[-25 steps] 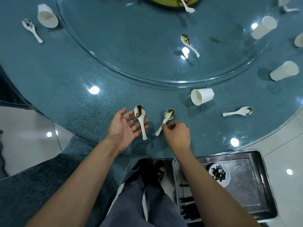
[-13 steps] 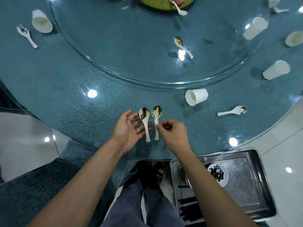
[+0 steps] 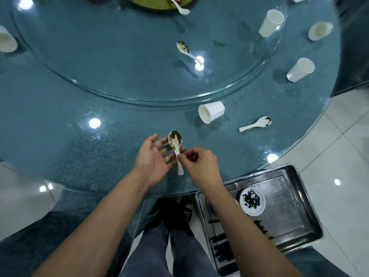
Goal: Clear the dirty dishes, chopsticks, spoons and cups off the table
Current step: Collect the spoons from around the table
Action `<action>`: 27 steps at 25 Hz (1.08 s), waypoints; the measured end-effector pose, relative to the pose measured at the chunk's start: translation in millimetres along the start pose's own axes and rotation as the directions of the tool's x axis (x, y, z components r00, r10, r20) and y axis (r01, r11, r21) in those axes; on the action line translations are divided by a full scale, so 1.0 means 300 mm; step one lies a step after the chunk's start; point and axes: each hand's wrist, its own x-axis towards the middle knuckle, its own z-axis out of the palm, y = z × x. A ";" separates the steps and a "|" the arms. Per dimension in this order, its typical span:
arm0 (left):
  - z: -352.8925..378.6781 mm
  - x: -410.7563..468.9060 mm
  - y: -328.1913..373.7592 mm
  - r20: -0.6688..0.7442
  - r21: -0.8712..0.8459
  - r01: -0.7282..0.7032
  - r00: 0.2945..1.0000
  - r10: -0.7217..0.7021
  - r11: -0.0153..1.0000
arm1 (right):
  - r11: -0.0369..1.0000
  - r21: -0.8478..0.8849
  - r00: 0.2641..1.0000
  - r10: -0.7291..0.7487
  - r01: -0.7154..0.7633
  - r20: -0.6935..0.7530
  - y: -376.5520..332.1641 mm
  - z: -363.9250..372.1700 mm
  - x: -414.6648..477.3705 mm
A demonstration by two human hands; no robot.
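Two dirty white soup spoons now lie stacked as one (image 3: 176, 143) over the near rim of the blue round table (image 3: 60, 140). My right hand (image 3: 197, 163) pinches the stacked handle. My left hand (image 3: 153, 156) lies palm-up with straight fingers under the spoon bowls. Another dirty spoon (image 3: 256, 124) lies to the right, and a third one (image 3: 185, 49) rests on the glass turntable (image 3: 119, 62). A tipped white cup (image 3: 211, 113) lies just beyond my hands.
More white cups lie at the right (image 3: 300, 69), far right (image 3: 271, 23) (image 3: 319, 31) and far left (image 3: 6, 42). A green dish with a spoon (image 3: 159, 3) sits at the turntable's far side. A steel tray (image 3: 289, 212) holding a small soiled plate (image 3: 252, 200) and chopsticks stands low at my right.
My right hand slid its spoon leftward and laid it on top of the spoon on my left hand's fingers; the two now overlap. The view also shifted.
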 end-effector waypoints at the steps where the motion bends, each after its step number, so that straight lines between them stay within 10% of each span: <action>1: 0.013 0.006 -0.007 0.005 0.002 0.013 1.000 -0.013 1.000 | 1.000 0.011 0.999 0.011 -0.011 -0.033 0.009 -0.018 0.003; 13: 0.160 0.065 -0.079 0.020 0.077 0.100 0.995 -0.102 0.992 | 0.959 0.040 0.842 0.267 -0.282 -0.468 0.209 -0.299 0.300; 27: 0.226 0.088 -0.103 0.044 0.088 0.107 0.993 -0.111 0.990 | 0.911 0.070 0.794 0.390 -0.406 -0.466 0.285 -0.377 0.396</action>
